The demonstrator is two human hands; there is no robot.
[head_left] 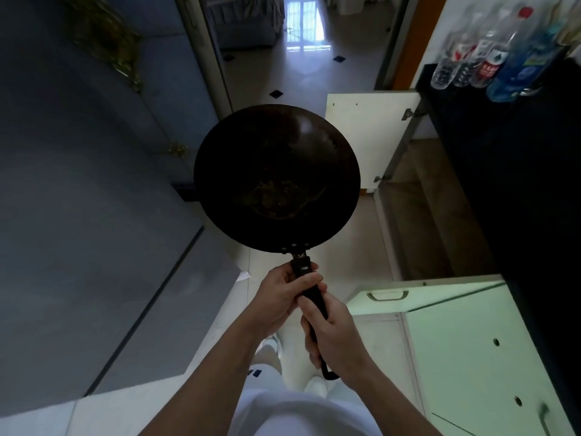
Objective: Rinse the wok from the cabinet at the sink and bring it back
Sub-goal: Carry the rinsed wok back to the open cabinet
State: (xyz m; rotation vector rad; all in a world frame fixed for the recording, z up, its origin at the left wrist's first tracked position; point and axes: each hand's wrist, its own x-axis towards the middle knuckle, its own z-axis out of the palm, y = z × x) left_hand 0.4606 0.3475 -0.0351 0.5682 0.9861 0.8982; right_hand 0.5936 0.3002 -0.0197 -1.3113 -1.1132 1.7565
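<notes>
A dark round wok (276,177) with a long black handle hangs level in front of me over the pale floor, its inside facing up with a faint brownish stain near the bottom. Both hands grip the handle. My left hand (279,297) holds it close to the bowl, and my right hand (333,335) holds it further back, near the loop at the handle's end. To the right, the lower cabinet (421,215) stands with its doors swung wide, its inside brown and bare where I can see it.
A white cabinet door (367,136) juts into the aisle ahead on the right; another pale green door (456,341) is swung out near my right side. Several plastic bottles (490,58) stand on the dark counter (518,184). A grey wall runs along the left, with a doorway (301,42) ahead.
</notes>
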